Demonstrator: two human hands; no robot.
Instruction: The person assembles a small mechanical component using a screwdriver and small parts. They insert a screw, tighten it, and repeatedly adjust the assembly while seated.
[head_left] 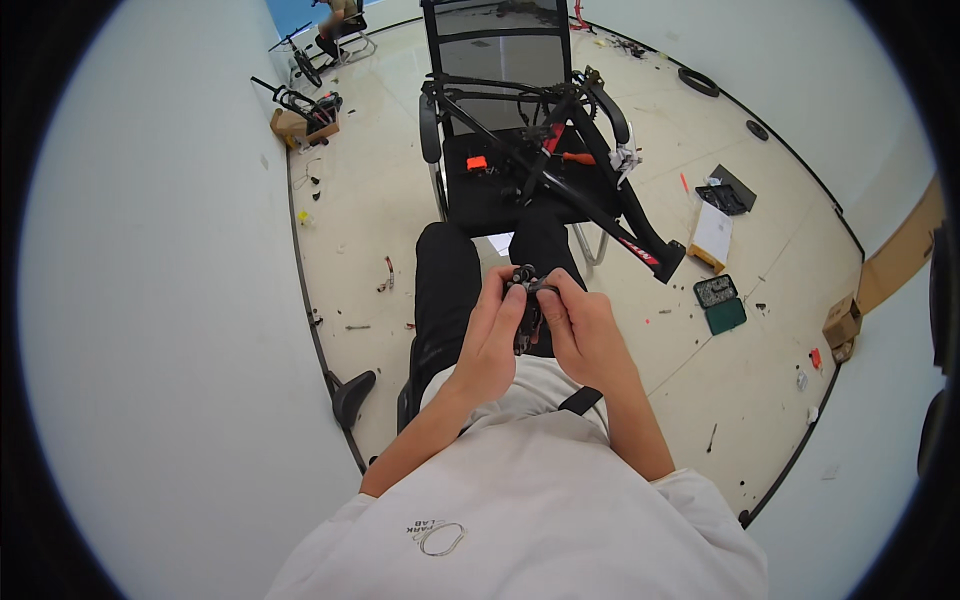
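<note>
Above my lap, a small black bicycle part (527, 330) that looks like a rear derailleur is held between both hands. My left hand (488, 348) grips its left side, thumb on top. My right hand (588, 338) pinches its upper right side between thumb and fingers. The fingers hide much of the part. Just past my knees, a black bicycle frame (575, 200) with red patches rests slanted across a black mesh office chair (500, 60). On the seat lie an orange block (477, 163) and an orange-handled tool (578, 158).
A black saddle (352, 398) leans by the left wall. Right of the chair lie an opened green case (726, 315) and a white-topped box (711, 235). Cardboard boxes (842, 320) stand far right, a tyre (698, 82) further back. Another person (345, 15) sits far left near a bicycle (305, 65).
</note>
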